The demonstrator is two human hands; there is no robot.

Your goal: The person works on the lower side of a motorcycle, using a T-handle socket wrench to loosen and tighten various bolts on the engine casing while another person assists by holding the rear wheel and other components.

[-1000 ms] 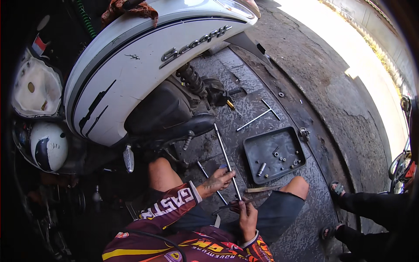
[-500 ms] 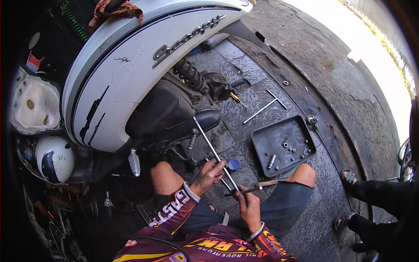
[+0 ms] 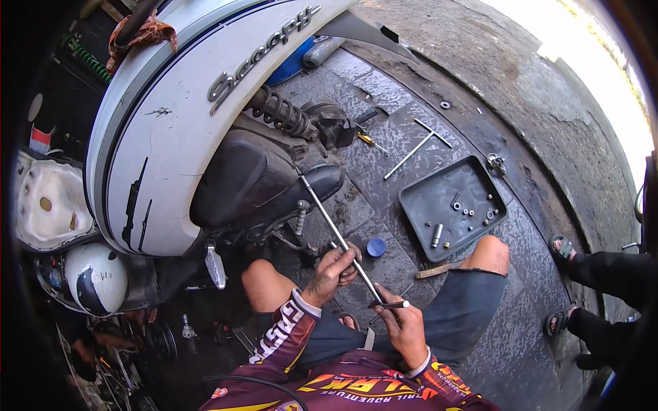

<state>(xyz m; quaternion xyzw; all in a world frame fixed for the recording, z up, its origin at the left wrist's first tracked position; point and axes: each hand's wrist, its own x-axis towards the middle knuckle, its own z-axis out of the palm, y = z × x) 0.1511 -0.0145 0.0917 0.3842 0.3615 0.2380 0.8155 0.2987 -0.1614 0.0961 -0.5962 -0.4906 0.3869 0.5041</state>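
Observation:
A long silver T-handle wrench [image 3: 323, 211] slants across the middle, its far tip at the dark engine cover [image 3: 264, 175] of a white scooter [image 3: 164, 157]. The fingers of my left hand [image 3: 332, 274] are closed around its shaft. Beside that shaft, a short metal end of a second rod [image 3: 334, 244] pokes out above my left fingers; the rest of it is hidden. My right hand [image 3: 406, 327] grips the wrench's crossbar at the near end, with one bar end sticking out past the fingers. A blue round cap [image 3: 375, 247] lies on the floor close by.
A black tray [image 3: 408, 219] with a socket and several small parts sits to the right. Beyond it lie another T-handle wrench [image 3: 411, 154] and a yellow-handled screwdriver [image 3: 370, 142]. A helmet [image 3: 99, 274] is at left. Another person's sandalled feet [image 3: 562, 248] stand at right.
The view has shifted. My right hand and the crossbar have turned, so the bar now looks shorter. Both hands keep their hold, and the wrench tip stays at the engine cover.

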